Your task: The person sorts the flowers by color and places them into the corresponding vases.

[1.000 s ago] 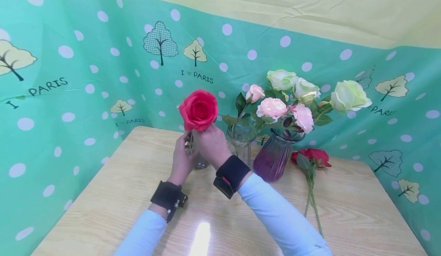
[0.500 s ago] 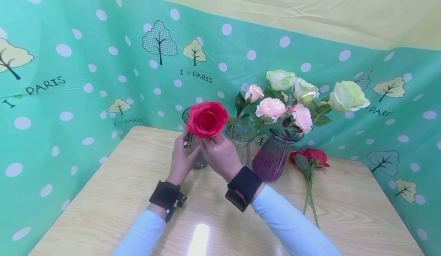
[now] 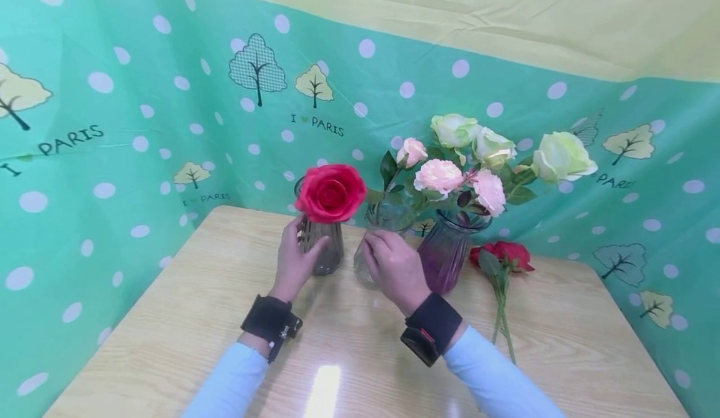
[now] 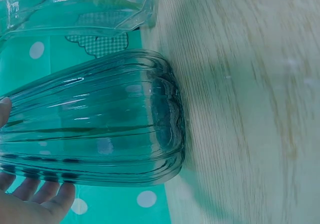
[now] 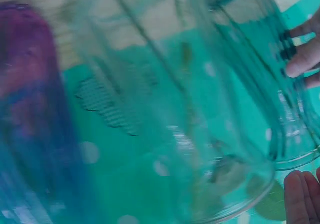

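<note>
One red rose [image 3: 332, 193] stands in a grey ribbed glass vase [image 3: 326, 249], its bloom covering most of the rim. My left hand [image 3: 295, 258] holds this vase by its upper body, fingers at one side and thumb at the other; in the left wrist view the vase [image 4: 105, 119] rests on its base. My right hand [image 3: 396, 268] is off the rose, fingers loosely bent, in front of a clear glass vase [image 3: 388, 218]. Nothing shows between the right fingers [image 5: 300, 194] in the right wrist view. Whether they touch the clear vase I cannot tell.
Pink flowers [image 3: 439, 177] rise from the clear vase. Beside it stands a purple glass vase [image 3: 441, 258], with whitish-green roses [image 3: 562, 157] above. Red roses [image 3: 509, 255] lie on the wooden table [image 3: 568, 343] at the right. A patterned green cloth [image 3: 236, 143] hangs behind.
My right hand has let go of the red rose and moved right, to the clear vase. The rose first shifted right and down, then settled over the grey vase. My left hand stays there.
</note>
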A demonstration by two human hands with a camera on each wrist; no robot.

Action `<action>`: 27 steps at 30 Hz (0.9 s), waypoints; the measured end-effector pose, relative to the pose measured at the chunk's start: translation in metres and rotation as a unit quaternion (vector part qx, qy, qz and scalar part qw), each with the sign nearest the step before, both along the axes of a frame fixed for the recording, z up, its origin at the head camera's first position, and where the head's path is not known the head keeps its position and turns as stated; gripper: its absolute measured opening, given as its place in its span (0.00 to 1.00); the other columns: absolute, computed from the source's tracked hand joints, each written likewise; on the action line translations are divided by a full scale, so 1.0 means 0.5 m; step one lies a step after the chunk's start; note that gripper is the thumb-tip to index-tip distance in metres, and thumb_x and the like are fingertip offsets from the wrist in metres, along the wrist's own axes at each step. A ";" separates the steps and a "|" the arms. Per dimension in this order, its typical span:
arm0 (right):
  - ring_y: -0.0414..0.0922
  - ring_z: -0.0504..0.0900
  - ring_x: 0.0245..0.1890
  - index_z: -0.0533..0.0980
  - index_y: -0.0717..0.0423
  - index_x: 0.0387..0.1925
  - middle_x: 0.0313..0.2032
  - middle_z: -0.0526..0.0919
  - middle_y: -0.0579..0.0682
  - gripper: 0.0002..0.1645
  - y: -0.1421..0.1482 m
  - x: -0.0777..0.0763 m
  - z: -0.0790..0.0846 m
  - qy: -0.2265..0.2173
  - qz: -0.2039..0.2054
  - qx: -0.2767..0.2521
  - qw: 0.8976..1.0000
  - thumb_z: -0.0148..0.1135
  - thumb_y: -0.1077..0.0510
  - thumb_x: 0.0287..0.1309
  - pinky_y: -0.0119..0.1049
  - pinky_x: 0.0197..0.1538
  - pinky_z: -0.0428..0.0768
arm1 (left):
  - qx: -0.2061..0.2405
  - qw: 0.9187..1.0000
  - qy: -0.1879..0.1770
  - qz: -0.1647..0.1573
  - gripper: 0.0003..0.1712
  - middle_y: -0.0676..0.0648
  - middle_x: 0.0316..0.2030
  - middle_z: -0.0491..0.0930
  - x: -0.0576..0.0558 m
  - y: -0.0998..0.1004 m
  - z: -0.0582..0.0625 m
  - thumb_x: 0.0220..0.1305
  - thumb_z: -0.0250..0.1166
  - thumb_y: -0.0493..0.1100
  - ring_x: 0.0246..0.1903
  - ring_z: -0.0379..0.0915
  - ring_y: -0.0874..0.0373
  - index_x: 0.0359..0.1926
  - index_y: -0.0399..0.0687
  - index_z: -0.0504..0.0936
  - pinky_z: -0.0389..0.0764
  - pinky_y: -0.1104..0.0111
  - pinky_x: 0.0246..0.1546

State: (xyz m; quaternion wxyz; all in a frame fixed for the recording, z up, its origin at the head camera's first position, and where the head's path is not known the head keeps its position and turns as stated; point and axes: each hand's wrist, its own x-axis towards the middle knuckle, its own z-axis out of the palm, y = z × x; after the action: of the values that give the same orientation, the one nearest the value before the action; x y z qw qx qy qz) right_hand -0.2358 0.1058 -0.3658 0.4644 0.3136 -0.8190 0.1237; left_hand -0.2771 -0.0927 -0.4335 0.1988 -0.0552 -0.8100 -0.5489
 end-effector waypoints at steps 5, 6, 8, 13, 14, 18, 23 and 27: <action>0.46 0.83 0.31 0.83 0.61 0.31 0.30 0.84 0.53 0.06 0.056 0.011 -0.022 -0.017 -0.021 -0.018 0.999 0.67 0.64 0.47 0.35 0.36 0.84 | 0.002 1.000 -0.014 -0.005 0.41 0.40 0.64 0.62 0.000 0.001 0.000 0.57 0.67 0.48 0.63 0.61 0.47 0.67 0.43 0.57 0.69 0.52 0.62; 0.46 0.82 0.31 0.83 0.61 0.31 0.30 0.84 0.52 0.07 0.068 0.013 -0.026 -0.021 -0.027 -0.020 0.999 0.67 0.64 0.46 0.36 0.35 0.84 | 0.004 1.000 -0.015 -0.006 0.41 0.40 0.64 0.62 -0.001 0.001 0.000 0.57 0.67 0.48 0.63 0.61 0.47 0.67 0.43 0.57 0.69 0.52 0.63; 0.47 0.82 0.31 0.83 0.61 0.31 0.30 0.84 0.52 0.07 0.091 0.019 -0.035 -0.032 -0.037 -0.023 0.999 0.68 0.64 0.46 0.37 0.36 0.84 | 0.003 1.000 -0.016 -0.006 0.42 0.40 0.63 0.63 -0.001 0.000 -0.001 0.57 0.67 0.49 0.63 0.61 0.47 0.67 0.42 0.57 0.69 0.52 0.62; 0.50 0.82 0.31 0.82 0.63 0.31 0.29 0.84 0.55 0.09 0.150 0.034 -0.058 -0.049 -0.054 -0.035 0.997 0.69 0.65 0.43 0.40 0.36 0.84 | 0.003 1.000 -0.013 -0.006 0.41 0.40 0.62 0.64 -0.002 -0.002 -0.001 0.57 0.67 0.51 0.62 0.62 0.47 0.66 0.43 0.58 0.69 0.52 0.62; 0.50 0.82 0.31 0.82 0.64 0.31 0.29 0.84 0.55 0.09 0.163 0.037 -0.062 -0.051 -0.057 -0.039 0.996 0.70 0.66 0.42 0.41 0.36 0.83 | 0.002 1.000 -0.012 -0.006 0.41 0.40 0.62 0.64 -0.002 -0.002 0.000 0.57 0.66 0.51 0.62 0.62 0.47 0.66 0.42 0.58 0.69 0.52 0.62; 0.50 0.82 0.30 0.82 0.65 0.30 0.28 0.84 0.56 0.09 0.217 0.043 -0.077 -0.063 -0.092 -0.040 0.993 0.69 0.66 0.42 0.41 0.33 0.83 | 0.003 1.000 -0.011 -0.007 0.41 0.41 0.62 0.64 -0.003 -0.003 -0.001 0.57 0.67 0.50 0.62 0.62 0.47 0.66 0.43 0.58 0.69 0.53 0.62; 0.52 0.82 0.29 0.81 0.66 0.30 0.28 0.83 0.58 0.07 0.282 0.050 -0.082 -0.095 -0.135 -0.035 0.986 0.68 0.67 0.44 0.43 0.31 0.82 | 0.005 1.000 -0.011 -0.008 0.42 0.40 0.63 0.63 -0.004 -0.004 -0.002 0.56 0.67 0.50 0.62 0.61 0.47 0.66 0.43 0.58 0.68 0.53 0.63; 0.55 0.82 0.31 0.81 0.67 0.31 0.29 0.83 0.60 0.07 0.331 0.062 -0.083 -0.145 -0.174 -0.053 0.973 0.66 0.67 0.47 0.48 0.31 0.82 | 0.002 1.000 -0.012 -0.009 0.42 0.41 0.62 0.63 -0.006 -0.004 -0.002 0.56 0.67 0.50 0.62 0.62 0.47 0.66 0.44 0.58 0.68 0.53 0.63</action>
State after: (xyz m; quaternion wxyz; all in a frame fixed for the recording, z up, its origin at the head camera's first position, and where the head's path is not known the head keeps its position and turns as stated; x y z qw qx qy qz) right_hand -0.2049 0.2710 -0.4073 0.3715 0.1194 -0.9117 0.1285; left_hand -0.2799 -0.0946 -0.4345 0.1847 -0.0555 -0.8105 -0.5531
